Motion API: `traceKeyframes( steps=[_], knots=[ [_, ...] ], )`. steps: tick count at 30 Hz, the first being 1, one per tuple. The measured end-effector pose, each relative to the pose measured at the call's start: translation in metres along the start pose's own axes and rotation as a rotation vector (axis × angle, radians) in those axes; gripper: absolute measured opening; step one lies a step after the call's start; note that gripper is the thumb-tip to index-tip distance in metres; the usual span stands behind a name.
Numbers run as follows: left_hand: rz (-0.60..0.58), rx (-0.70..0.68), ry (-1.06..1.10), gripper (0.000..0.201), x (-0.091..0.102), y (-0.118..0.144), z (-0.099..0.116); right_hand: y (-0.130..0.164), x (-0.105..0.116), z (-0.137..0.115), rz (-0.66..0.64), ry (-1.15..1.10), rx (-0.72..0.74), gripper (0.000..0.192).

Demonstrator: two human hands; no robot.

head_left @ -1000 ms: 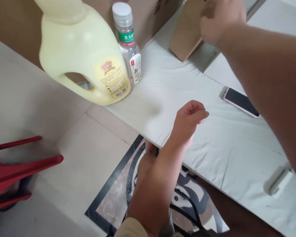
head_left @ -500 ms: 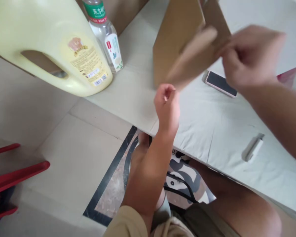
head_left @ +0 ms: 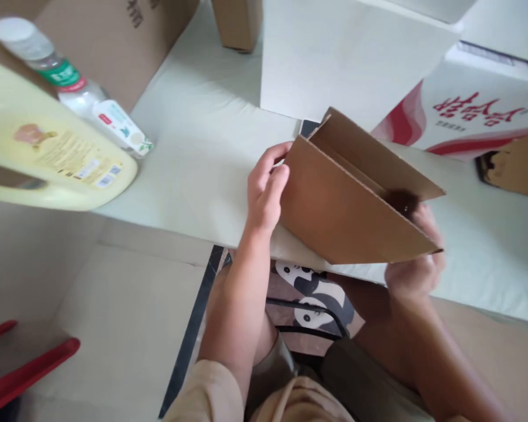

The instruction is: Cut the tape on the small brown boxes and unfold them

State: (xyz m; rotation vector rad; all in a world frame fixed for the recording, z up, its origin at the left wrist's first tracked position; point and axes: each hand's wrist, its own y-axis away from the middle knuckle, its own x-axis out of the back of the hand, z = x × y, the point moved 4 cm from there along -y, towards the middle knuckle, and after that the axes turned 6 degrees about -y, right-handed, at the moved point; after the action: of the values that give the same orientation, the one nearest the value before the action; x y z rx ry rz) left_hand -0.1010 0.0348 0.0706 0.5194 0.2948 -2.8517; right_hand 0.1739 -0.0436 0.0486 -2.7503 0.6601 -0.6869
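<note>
A brown cardboard box (head_left: 334, 205) with an open, slanted top is tilted above the front edge of the covered table. My left hand (head_left: 264, 190) grips its left end, thumb on the near wall and fingers curled around the corner. At the right end, my right hand (head_left: 416, 266) holds the low side; some of its fingers show behind the pointed corner, and it is slightly blurred. The inside is dark and only partly visible.
A pale yellow jug (head_left: 83, 158) and a clear bottle (head_left: 92, 99) stand at the left. White boxes (head_left: 347, 64) and a red-and-white carton (head_left: 470, 111) line the back. A dark phone-like corner (head_left: 308, 127) shows behind the cardboard. A red plastic piece (head_left: 35, 375) is at lower left.
The cardboard box has come nearer and turned, its open top now facing me. A blurred strip between my hands is no longer seen. My right hand moved down to the box; the view shifted.
</note>
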Motion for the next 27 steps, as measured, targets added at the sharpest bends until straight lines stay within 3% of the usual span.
traceKeyframes(
  steps=[3, 8, 12, 19, 23, 27],
  knots=[
    [0.028, -0.063, -0.039, 0.032, -0.011, -0.001, -0.008, -0.006, -0.01, -0.01, -0.119, -0.089, 0.259, 0.048],
    [0.105, -0.291, -0.246, 0.043, -0.01, -0.006, -0.019, -0.015, -0.015, -0.008, -0.19, -0.194, 0.486, 0.081],
    [0.132, -0.352, -0.332, 0.047, -0.012, -0.007, -0.024, -0.007, -0.014, -0.006, -0.191, -0.278, 0.631, 0.073],
    [0.181, -0.356, -0.438, 0.052, -0.012, -0.012, -0.031, 0.001, -0.016, -0.01, -0.138, -0.25, 0.583, 0.072],
    [0.151, -0.287, -0.439, 0.059, -0.009, -0.017, -0.041, 0.006, -0.017, -0.009, -0.085, -0.223, 0.576, 0.059],
    [0.14, -0.335, -0.494, 0.056, -0.008, -0.02, -0.04, 0.01, -0.019, -0.005, -0.094, -0.266, 0.52, 0.054]
  ],
)
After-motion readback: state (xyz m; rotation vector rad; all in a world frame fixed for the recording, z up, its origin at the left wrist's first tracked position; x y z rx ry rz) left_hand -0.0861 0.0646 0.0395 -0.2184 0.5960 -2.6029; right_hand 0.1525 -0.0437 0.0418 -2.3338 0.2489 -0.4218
